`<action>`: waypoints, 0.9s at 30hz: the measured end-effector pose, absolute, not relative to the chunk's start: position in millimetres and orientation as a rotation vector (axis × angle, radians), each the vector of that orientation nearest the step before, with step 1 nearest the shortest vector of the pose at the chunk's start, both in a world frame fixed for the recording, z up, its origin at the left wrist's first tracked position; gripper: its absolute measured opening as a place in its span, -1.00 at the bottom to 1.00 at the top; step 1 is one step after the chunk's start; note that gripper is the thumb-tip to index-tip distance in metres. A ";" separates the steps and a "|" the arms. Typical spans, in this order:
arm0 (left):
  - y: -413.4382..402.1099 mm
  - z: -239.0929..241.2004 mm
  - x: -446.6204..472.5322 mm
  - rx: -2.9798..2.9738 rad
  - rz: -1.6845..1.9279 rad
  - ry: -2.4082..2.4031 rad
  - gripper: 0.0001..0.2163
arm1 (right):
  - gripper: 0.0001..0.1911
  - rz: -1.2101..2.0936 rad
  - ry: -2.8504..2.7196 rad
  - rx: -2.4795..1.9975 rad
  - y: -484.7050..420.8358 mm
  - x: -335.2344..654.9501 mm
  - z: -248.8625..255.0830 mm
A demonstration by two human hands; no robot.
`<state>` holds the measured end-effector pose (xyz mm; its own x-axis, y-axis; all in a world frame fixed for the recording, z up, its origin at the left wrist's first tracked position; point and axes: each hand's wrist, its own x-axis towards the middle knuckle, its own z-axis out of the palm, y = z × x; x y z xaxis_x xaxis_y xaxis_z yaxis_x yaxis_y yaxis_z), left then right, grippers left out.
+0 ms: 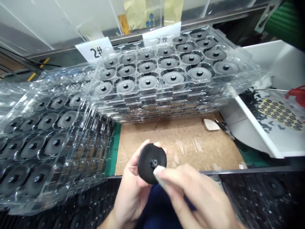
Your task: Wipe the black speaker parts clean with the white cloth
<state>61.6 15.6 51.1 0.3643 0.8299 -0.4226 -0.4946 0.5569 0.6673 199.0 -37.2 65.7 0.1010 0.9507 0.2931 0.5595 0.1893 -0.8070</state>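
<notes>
My left hand holds a black round disc with a small hub in its middle, just above the near edge of the cardboard sheet. A fingertip of my right hand touches the disc's lower right edge; the hand itself is blurred and holds nothing. Behind the disc, a stack of clear plastic trays carries several like discs in round pockets. Another clear tray stack with more discs lies to the left.
A white bin at the right holds a yellow sheet of black ring stickers and something red. Paper labels stand behind the trays, one marked 2#. A small beige piece rests on the cardboard. Dark trays lie below.
</notes>
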 end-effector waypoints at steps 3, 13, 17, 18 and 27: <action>15.2 54.4 63.7 0.467 0.909 0.843 -0.48 | -0.78 0.698 -1.579 -1.466 -32.3 199.1 67.5; 16.8 40.0 58.0 0.481 0.918 0.837 -0.48 | -0.81 0.756 -1.547 -1.501 -26.1 200.4 65.6; 16.5 39.6 60.6 0.448 0.909 0.927 -0.52 | -0.77 0.747 -1.610 -1.371 -19.9 200.5 63.5; 17.0 39.0 61.2 0.442 0.917 0.933 -0.53 | -0.78 0.784 -1.615 -1.357 -16.3 202.2 58.6; 23.7 22.7 51.4 0.295 0.944 0.823 -0.57 | -0.81 0.786 -1.387 -1.744 -21.1 210.5 -54.0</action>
